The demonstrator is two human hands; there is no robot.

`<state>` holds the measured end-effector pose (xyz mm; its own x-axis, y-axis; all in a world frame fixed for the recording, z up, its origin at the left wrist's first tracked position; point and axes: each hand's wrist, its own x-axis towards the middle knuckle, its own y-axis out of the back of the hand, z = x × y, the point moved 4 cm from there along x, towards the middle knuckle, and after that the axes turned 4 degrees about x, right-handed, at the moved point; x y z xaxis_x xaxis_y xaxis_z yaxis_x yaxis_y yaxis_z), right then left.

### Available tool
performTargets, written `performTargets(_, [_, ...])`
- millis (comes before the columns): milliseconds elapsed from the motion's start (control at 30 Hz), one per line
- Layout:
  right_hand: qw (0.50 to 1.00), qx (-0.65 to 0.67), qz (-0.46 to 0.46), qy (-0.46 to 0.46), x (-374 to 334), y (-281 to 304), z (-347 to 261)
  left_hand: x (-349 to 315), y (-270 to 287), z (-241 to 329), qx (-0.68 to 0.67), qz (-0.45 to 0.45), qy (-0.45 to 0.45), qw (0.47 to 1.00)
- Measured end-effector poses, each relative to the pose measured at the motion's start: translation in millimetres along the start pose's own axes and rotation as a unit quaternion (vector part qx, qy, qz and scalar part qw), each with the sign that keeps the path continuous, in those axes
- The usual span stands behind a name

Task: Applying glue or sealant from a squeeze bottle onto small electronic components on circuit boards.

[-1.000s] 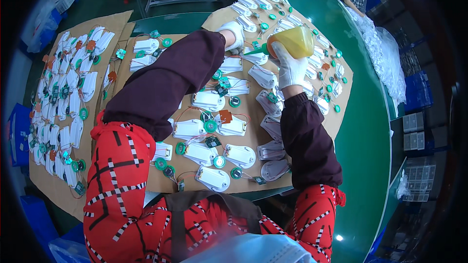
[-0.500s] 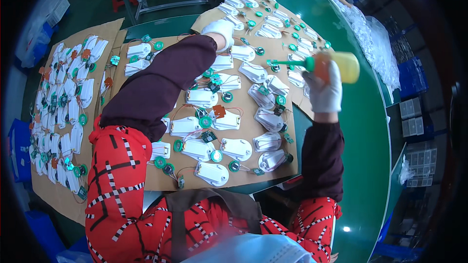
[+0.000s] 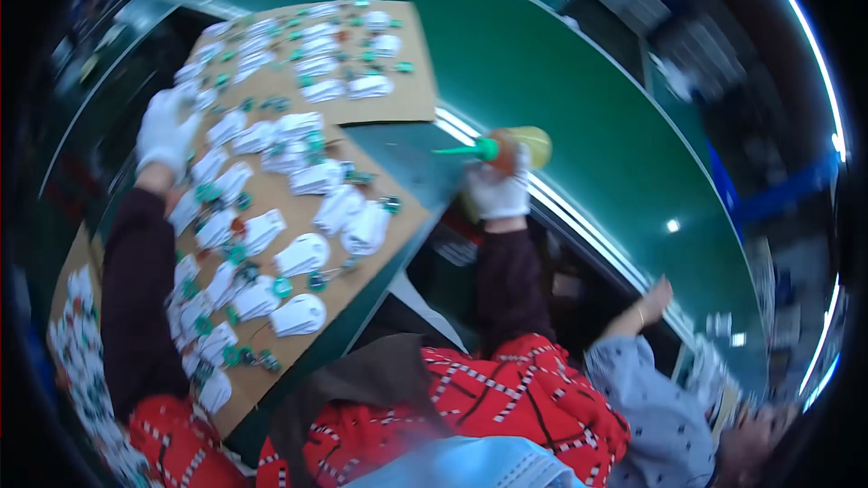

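Note:
My right hand (image 3: 500, 188), in a white glove, is wrapped round a squeeze bottle (image 3: 533, 146) with yellow contents and a long green nozzle. The bottle lies almost level, its nozzle pointing left, above the gap beside the cardboard. My gloved left hand (image 3: 167, 131) is at the far left edge of a cardboard sheet (image 3: 362, 285), beside several white plastic housings (image 3: 303, 254). Blur hides its fingers and whether anything is between them. Green round parts (image 3: 282, 287) and small circuit boards on wires lie among the housings.
A second cardboard sheet (image 3: 398, 108) with more housings lies beyond, and another is at the lower left. A green tabletop (image 3: 579, 126) curves along the right. Another person's arm (image 3: 637, 312) reaches in from the lower right, close to my right side.
My view has swung to the right, so the sheets appear further left and another person at my right has come into sight. My right hand still holds the bottle, now nearer my body.

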<state>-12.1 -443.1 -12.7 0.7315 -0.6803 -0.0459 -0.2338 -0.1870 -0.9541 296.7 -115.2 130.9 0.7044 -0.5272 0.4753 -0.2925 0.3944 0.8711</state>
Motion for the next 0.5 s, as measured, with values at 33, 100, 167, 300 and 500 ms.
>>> performTargets(33, [1.000,-0.002,0.007,0.008,-2.9,6.5,-8.0,-9.7,2.6,7.9,-0.017,0.029,-0.050,0.998])
performTargets(100, [1.000,0.016,-0.009,0.025,-8.5,23.8,-27.9,-37.9,19.3,56.3,-0.099,0.026,-0.135,0.985])
performTargets(167, [0.998,0.014,0.017,0.051,-15.6,44.8,-53.3,-80.3,40.4,119.4,-0.184,0.008,-0.179,0.967])
performTargets(300, [0.992,-0.004,0.064,0.110,-21.0,75.9,-79.5,-162.7,64.1,197.2,-0.252,-0.122,-0.259,0.924])
performTargets(500, [0.972,0.056,0.186,0.134,-28.4,62.9,-85.3,-253.2,24.0,232.3,-0.419,-0.233,-0.248,0.842])
